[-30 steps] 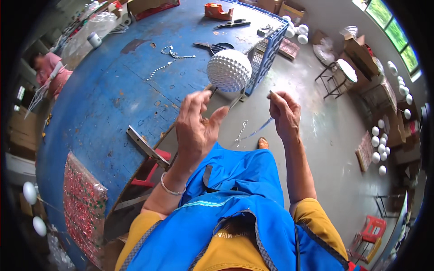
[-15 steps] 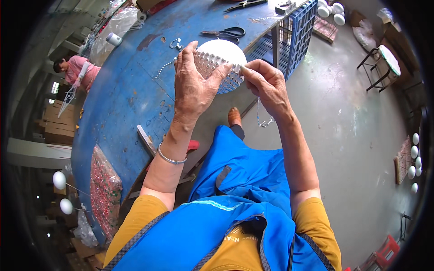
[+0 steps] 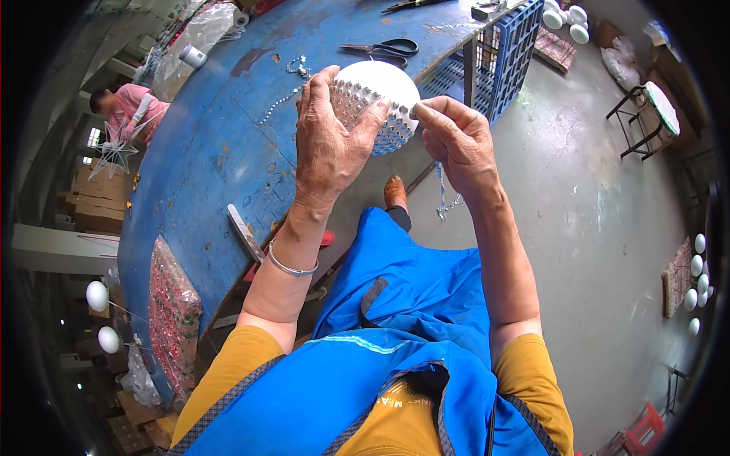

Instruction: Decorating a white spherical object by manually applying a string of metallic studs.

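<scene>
A white ball is up in front of me, its lower part wrapped in rows of silvery beads. Wrapped round its left side is my left hand, with the thumb pressing on the beaded rows. At the ball's right edge, my right hand pinches a silvery bead chain between thumb and forefinger. The chain's loose end dangles below that hand. Another bead chain lies on the table left of the ball. Black-handled scissors rest just beyond the ball.
The blue worktable stretches left and ahead. A blue plastic crate stands under its right end. Farther right is a stool. White balls on rods stand at both sides. At far left a co-worker in pink handles a star-shaped frame.
The ball and both hands have shifted slightly to the right in view, and the grip stays the same. The co-worker's star frame has turned to show its points.
</scene>
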Tool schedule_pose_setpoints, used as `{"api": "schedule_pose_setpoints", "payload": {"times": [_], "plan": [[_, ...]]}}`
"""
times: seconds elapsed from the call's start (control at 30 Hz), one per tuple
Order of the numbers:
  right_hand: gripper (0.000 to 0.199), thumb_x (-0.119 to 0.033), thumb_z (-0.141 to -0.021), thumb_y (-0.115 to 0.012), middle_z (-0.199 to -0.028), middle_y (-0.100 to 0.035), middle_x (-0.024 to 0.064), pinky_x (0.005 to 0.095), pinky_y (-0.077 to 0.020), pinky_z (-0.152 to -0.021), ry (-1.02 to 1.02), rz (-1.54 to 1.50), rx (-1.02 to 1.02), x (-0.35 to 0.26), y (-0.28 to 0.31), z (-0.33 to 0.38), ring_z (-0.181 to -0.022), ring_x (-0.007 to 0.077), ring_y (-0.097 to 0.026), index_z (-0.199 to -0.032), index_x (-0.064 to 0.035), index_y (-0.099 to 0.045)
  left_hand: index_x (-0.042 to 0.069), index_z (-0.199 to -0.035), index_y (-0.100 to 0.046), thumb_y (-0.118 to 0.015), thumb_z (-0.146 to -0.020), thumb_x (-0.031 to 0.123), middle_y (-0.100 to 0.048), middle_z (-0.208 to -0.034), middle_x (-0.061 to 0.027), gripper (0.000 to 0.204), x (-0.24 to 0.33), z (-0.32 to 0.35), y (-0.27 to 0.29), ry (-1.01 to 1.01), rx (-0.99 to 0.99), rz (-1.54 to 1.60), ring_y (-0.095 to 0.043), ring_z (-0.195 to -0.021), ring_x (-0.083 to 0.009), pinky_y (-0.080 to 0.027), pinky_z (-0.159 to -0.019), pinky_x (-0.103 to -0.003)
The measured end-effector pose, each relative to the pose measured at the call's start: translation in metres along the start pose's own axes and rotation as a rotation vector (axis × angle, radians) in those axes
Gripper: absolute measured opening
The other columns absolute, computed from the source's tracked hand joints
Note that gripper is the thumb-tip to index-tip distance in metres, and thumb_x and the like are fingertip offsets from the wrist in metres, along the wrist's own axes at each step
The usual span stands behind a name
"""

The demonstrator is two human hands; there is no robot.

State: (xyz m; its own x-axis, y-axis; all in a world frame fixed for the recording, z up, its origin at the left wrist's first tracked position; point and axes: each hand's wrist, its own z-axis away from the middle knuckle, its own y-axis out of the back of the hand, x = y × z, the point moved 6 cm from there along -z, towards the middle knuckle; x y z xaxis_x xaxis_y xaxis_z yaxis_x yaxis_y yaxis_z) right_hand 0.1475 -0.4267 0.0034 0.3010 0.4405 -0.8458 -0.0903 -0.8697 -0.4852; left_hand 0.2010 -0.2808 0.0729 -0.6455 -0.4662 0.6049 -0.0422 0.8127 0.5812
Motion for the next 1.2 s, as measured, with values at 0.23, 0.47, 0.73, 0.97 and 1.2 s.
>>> {"api": "schedule_pose_setpoints", "payload": {"times": [0.23,0.47,0.73,0.97,1.2], "plan": [[0.014,-0.014,-0.091,-0.062,-0.058,-0.044,-0.0084,0.0188,-0.0194,-0.042,-0.036,-0.212,0.084,0.015,-0.002,0.005,-0.046,-0.0009,-0.029,-0.09,-0.0006,-0.064,-0.005,-0.122,-0.044,-0.074,-0.076,0.029,-0.053,-0.115,-0.0246,0.065,0.002,0.002,-0.002,-0.032,0.013,-0.042,-0.052,-0.106,-0.0372,-0.042,-0.092,-0.044],[0.011,-0.008,-0.088,-0.064,-0.061,-0.054,-0.0047,0.0187,-0.0235,-0.041,0.142,-0.036,0.263,0.01,0.0,0.01,-0.044,0.0003,-0.034,-0.095,0.0005,-0.065,-0.005,-0.121,-0.045,-0.074,-0.075,0.029,-0.054,-0.114,-0.0239,0.064,0.003,0.002,-0.002,-0.054,0.035,-0.059,-0.052,-0.106,-0.037,-0.042,-0.093,-0.044],[0.024,0.002,-0.077,-0.07,-0.064,-0.057,0.0021,0.0242,-0.033,-0.041,1.066,0.909,0.288,-0.022,-0.012,0.019,-0.044,0.0085,-0.041,-0.1,-0.0016,-0.066,-0.006,-0.123,-0.046,-0.073,-0.078,0.028,-0.055,-0.112,-0.0194,0.062,-0.002,-0.002,-0.002,-0.031,-0.008,-0.019,-0.057,-0.102,-0.0232,-0.048,-0.087,-0.032],[0.038,0.0,-0.071,-0.069,-0.058,-0.042,0.0002,0.0277,-0.0333,-0.042,1.185,1.184,0.11,-0.024,-0.017,0.022,-0.046,0.0125,-0.042,-0.109,-0.0055,-0.065,-0.004,-0.121,-0.048,-0.074,-0.078,0.027,-0.056,-0.11,-0.0165,0.059,-0.014,-0.007,0.0,0.045,-0.052,0.072,-0.058,-0.099,-0.0207,-0.05,-0.083,-0.03],[0.045,-0.011,-0.071,-0.063,-0.059,-0.039,-0.0028,0.0267,-0.034,-0.045,1.293,1.422,-0.025,-0.026,-0.015,0.017,-0.05,0.0102,-0.044,-0.116,-0.0087,-0.063,-0.004,-0.117,-0.051,-0.074,-0.078,0.025,-0.057,-0.104,-0.0132,0.054,-0.011,-0.01,0.002,0.111,-0.091,0.164,-0.058,-0.096,-0.0192,-0.05,-0.08,-0.029]]}}
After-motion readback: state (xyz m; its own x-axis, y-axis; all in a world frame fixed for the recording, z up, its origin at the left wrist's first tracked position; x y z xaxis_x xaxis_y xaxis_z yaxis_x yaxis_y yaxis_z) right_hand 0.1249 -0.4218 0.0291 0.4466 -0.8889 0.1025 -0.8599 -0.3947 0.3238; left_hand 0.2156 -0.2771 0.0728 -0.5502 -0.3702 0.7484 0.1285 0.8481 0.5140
